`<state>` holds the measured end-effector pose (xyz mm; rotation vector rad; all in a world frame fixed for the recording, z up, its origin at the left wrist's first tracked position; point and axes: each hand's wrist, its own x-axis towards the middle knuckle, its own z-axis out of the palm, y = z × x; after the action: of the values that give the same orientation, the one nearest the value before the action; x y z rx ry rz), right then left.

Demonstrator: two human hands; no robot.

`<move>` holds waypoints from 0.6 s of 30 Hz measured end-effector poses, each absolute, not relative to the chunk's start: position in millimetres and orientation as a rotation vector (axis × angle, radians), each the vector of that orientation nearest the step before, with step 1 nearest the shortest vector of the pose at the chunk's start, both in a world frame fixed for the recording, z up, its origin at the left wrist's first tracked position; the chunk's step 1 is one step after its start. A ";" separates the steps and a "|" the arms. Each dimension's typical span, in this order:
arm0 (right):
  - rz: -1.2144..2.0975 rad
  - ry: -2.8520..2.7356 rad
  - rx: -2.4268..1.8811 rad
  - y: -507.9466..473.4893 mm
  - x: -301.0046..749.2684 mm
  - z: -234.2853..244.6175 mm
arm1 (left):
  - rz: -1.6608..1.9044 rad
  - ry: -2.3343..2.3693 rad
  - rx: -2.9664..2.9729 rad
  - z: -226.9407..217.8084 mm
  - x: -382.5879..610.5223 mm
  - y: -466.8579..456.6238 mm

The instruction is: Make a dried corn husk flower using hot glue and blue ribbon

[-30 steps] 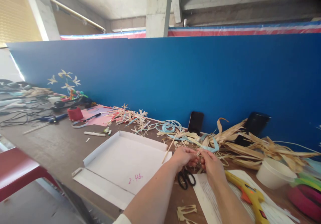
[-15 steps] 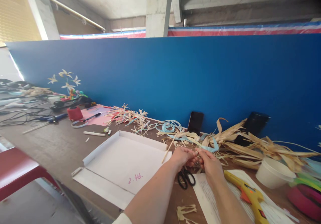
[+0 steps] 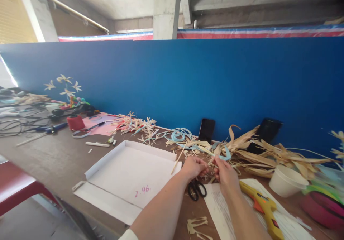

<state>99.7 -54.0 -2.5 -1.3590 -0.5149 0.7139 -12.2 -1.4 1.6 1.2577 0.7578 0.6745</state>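
My left hand (image 3: 194, 167) and my right hand (image 3: 226, 174) meet above the table, both closed in a pinch on a thin dried straw strip (image 3: 212, 159) held between them. A long pale stick (image 3: 177, 161) slants down from the left hand toward the white box lid. Just below the hands lie black scissors (image 3: 196, 189). Behind them spreads a heap of dried husk leaves (image 3: 266, 156) with a light blue ribbon (image 3: 179, 136) through it.
A flat white box lid (image 3: 129, 177) marked "2.46" lies left of the hands. A yellow glue gun (image 3: 262, 206) rests on a printed sheet (image 3: 223, 211), with a white cup (image 3: 285, 181) to the right. Two phones (image 3: 206, 130) lean on the blue partition (image 3: 172, 82). Straw flowers (image 3: 137, 124), a red spool (image 3: 75, 122) and cables lie far left.
The camera has shifted slightly right and down. Both hands stay together on the strip, with only small finger movements.
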 end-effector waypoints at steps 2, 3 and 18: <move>0.727 -0.491 -1.354 -54.8 99.2 -1.3 | 0.671 0.755 1.288 -0.5 -11.7 -0.5; 0.728 -0.478 -1.350 -55.2 99.0 -0.8 | 0.671 0.753 1.300 -1.8 -11.3 0.0; 0.684 -0.398 -1.229 -53.1 99.1 -0.3 | 0.685 0.734 1.325 -6.1 -8.6 0.7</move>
<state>99.1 -53.1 -0.3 -1.2286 -0.3975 0.6842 -8.6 0.7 -6.1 1.3248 0.7335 0.6846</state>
